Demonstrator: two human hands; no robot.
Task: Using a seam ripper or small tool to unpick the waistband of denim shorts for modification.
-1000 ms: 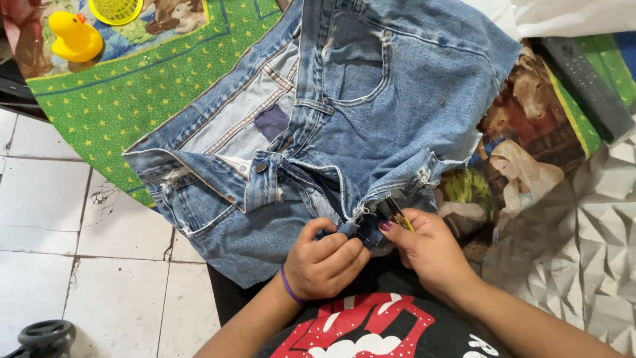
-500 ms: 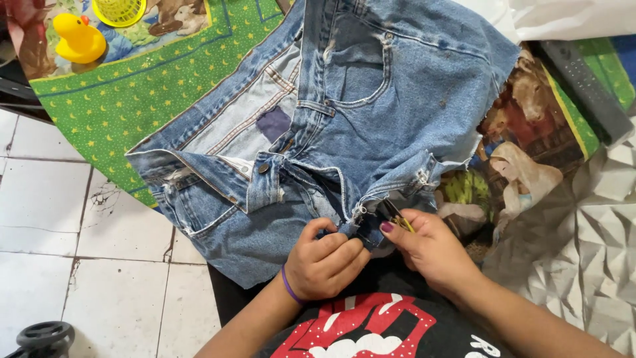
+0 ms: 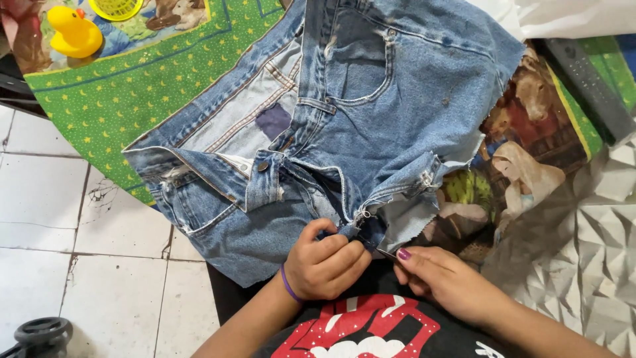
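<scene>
A pair of cut-off blue denim shorts (image 3: 371,106) lies spread in front of me, fly open, inside of the waistband showing. My left hand (image 3: 326,262), with a purple band at the wrist, pinches a fold of denim near the crotch seam. My right hand (image 3: 440,278), nails painted dark pink, holds a small thin dark tool (image 3: 386,252) against that same fold, its tip touching the fabric right beside the left fingers. What kind of tool it is I cannot make out.
A green star-patterned cloth (image 3: 152,86) lies under the shorts, with a yellow rubber duck (image 3: 73,32) and a yellow basket (image 3: 116,8) at top left. White floor tiles (image 3: 59,212) at left, a grey textured sheet (image 3: 583,252) at right, a black wheel (image 3: 40,331) at bottom left.
The shorts and both hands have held almost the same place. The right hand has shifted slightly, still working the tool at the seam.
</scene>
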